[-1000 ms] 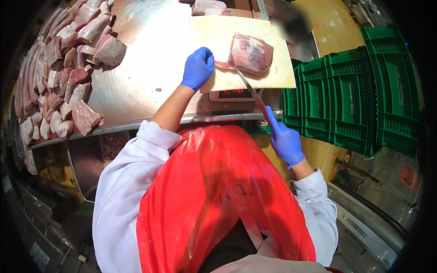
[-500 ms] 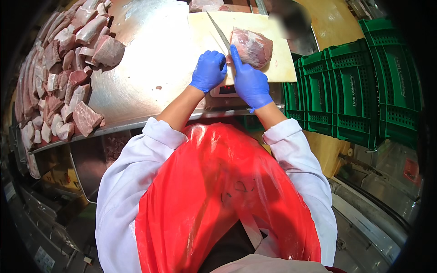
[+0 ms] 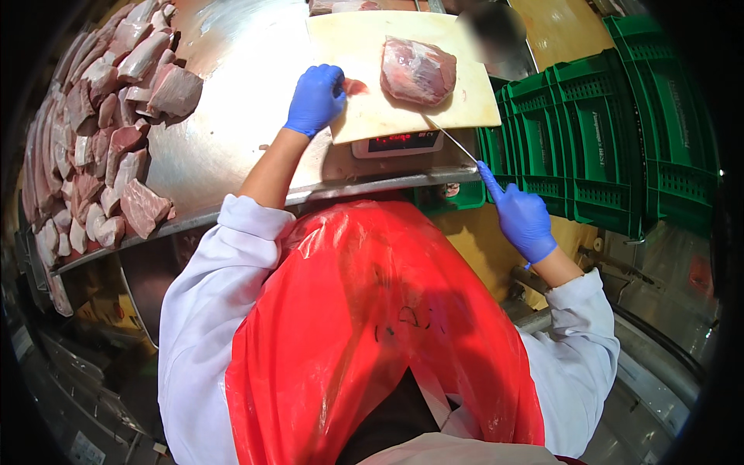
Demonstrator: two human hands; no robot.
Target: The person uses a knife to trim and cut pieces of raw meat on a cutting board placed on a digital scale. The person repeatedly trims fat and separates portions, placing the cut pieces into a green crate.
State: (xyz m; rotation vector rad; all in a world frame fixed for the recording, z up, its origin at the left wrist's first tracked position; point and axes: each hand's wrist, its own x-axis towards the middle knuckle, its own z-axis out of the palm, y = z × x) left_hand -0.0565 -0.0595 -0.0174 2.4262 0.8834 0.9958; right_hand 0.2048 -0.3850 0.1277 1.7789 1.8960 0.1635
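A trimmed block of raw meat [image 3: 418, 71] rests on the white cutting board [image 3: 364, 43], apart from both hands. To its left, my blue-gloved left hand [image 3: 316, 99] is closed at the board's left edge, its curled fingers on a small reddish scrap of meat [image 3: 355, 87]. My right hand [image 3: 524, 220], gloved in blue too, is off the board at the lower right. It grips a knife, with the index finger stretched along it. The thin knife blade [image 3: 453, 141] points up and left, its tip near the meat block's lower edge. The handle is hidden in the glove.
A digital scale [image 3: 397, 145] with a lit red display sits under the board's near edge. Many meat pieces [image 3: 101, 147] are heaped at the left of the steel table [image 3: 225, 124]. Green crates [image 3: 589, 139] stand to the right. More meat [image 3: 341, 6] lies beyond the board.
My right hand has swung the knife off the meat, down and to the right. My left hand has drawn away leftward with the small scrap. The meat block stays on the board.
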